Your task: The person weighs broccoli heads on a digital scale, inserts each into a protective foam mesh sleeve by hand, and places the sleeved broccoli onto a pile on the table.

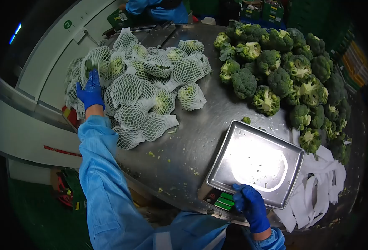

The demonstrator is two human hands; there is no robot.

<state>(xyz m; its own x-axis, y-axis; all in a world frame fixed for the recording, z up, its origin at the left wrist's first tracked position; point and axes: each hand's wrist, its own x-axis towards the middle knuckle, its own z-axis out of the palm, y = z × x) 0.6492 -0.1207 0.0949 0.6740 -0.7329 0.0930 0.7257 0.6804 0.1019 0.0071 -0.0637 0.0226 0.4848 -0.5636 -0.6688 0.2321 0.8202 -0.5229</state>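
My left hand (91,91), in a blue glove, reaches to the left side of a pile of broccoli in white foam nets (127,89). Its fingers are stretched out against a netted head (96,60). Near the front edge of a metal tray (257,164), my right hand (250,206), also gloved in blue, has its fingers curled; whether they hold anything is hidden. The tray rests on a scale with a green display (224,201), just left of my right hand. Only small crumbs lie in the tray.
Bare broccoli heads (280,79) are heaped at the back right of the steel table (200,137). White empty nets (317,187) lie right of the tray. A person in blue sleeves (167,12) is at the far side, near a green crate (119,17).
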